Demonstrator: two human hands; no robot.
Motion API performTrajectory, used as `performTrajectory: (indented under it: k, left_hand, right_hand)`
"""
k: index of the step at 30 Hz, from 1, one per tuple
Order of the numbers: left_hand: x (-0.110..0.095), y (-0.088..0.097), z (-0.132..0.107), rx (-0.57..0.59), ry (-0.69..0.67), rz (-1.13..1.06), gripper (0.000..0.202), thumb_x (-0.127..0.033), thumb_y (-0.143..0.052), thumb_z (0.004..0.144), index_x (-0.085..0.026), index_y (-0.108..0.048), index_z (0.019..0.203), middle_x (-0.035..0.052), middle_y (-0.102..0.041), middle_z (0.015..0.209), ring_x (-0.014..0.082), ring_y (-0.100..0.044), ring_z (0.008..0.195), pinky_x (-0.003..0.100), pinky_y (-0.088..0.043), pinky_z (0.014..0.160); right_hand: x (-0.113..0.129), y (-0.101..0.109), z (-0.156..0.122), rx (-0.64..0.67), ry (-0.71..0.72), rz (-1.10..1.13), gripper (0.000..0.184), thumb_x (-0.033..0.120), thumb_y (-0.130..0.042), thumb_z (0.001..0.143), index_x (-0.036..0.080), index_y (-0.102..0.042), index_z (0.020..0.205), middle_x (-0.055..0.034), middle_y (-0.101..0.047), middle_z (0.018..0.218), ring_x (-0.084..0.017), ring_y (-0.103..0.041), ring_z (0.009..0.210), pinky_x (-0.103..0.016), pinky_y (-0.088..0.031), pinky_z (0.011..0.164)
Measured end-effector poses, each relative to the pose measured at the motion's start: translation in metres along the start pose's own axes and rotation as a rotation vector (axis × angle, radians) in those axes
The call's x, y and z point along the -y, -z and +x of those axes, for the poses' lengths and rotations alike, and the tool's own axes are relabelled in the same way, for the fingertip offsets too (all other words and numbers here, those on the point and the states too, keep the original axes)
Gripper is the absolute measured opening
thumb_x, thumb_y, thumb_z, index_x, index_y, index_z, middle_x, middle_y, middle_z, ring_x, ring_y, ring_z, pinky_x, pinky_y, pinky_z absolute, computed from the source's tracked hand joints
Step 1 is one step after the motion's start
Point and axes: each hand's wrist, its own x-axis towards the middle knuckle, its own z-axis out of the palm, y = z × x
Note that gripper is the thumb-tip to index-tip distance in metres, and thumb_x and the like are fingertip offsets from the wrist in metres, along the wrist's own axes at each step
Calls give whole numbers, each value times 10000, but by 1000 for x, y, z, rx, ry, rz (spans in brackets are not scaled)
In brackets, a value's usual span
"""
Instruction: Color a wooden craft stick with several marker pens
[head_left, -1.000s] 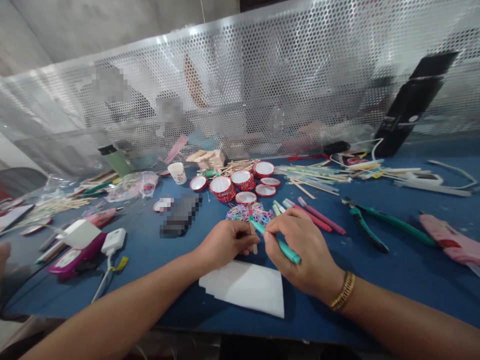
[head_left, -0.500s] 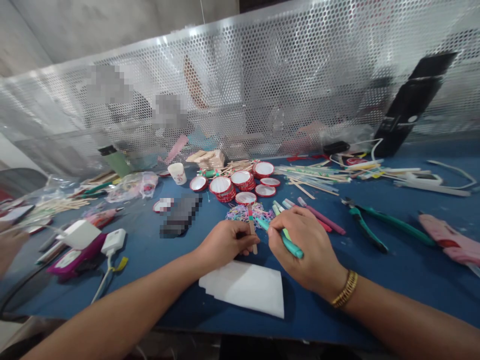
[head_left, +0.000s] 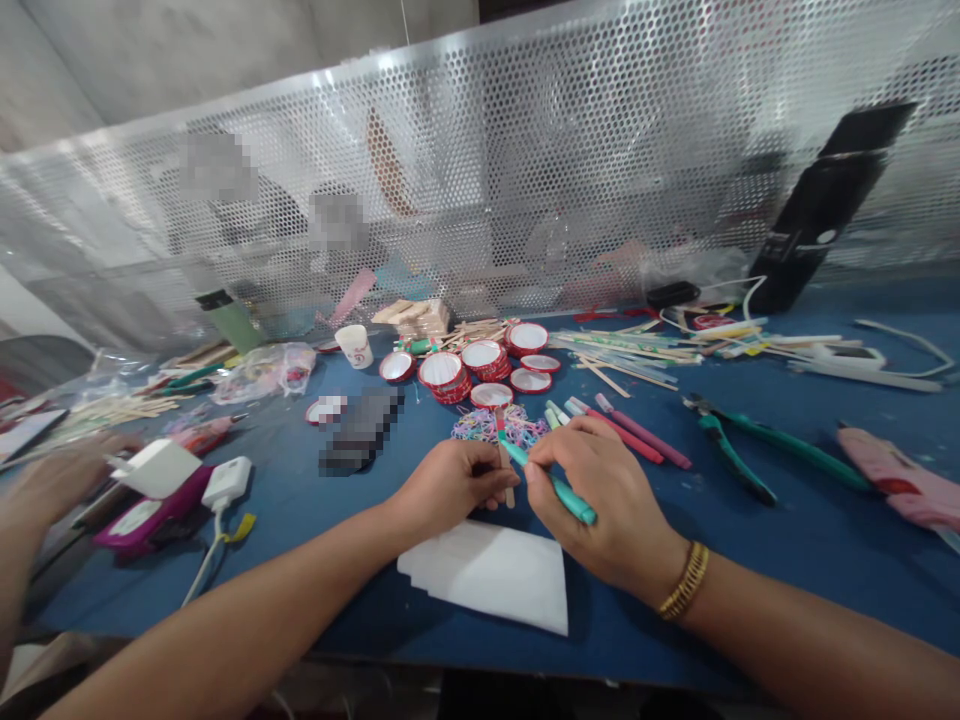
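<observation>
Fingers [head_left: 561,452] snug around marker [head_left: 576,504] and stick [head_left: 503,445]

Red-rimmed lids [head_left: 444,375], green pliers [head_left: 795,448], white paper [head_left: 495,580], pink markers [head_left: 645,434]

At the frame's centre your left hand [head_left: 450,487] and right hand [head_left: 600,495] meet over the table [head_left: 750,540], the stick [head_left: 504,455] in the left and the marker [head_left: 559,490] in the right. Just below them lies a sheet [head_left: 491,575]. Just above are rubber bands [head_left: 499,425], with lids [head_left: 480,365] behind. To the right lie pliers [head_left: 739,450], then a glue gun [head_left: 900,480] at the edge. A charger [head_left: 227,482] sits lower left, with another person's hand [head_left: 60,480] beyond it. The perforated screen [head_left: 525,150] spans the top.
</observation>
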Motion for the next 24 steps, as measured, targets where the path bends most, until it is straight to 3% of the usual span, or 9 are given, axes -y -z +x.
performTrajectory:
  k: [6,17,24]
  left_hand:
    - [-2,1,0,-1,0,47,315,-426,-605,847,-163,-607,673,-5,-601,618,115,-560,570,222,-430,543]
    - [0,0,0,-7,11,11,272,-396,-613,843,-163,-608,703,-6,-609,643,115,-571,607,218,-443,580]
    - [0,0,1,1,-3,12,284,-402,-612,839,-168,-606,677,-12,-603,635,111,-568,589,219,-442,571]
  right_hand:
    - [-1,5,2,-24,-22,-25,125,166,-488,883,206,-491,765,-6,-590,663,-166,-527,626,-375,-404,750]
    - [0,-1,-2,0,15,17,90,145,-509,873,199,-509,801,1,-628,713,-155,-578,668,-393,-404,828]
    - [0,0,0,2,3,-13,115,154,-492,877,205,-504,775,0,-610,690,-162,-558,651,-387,-405,801]
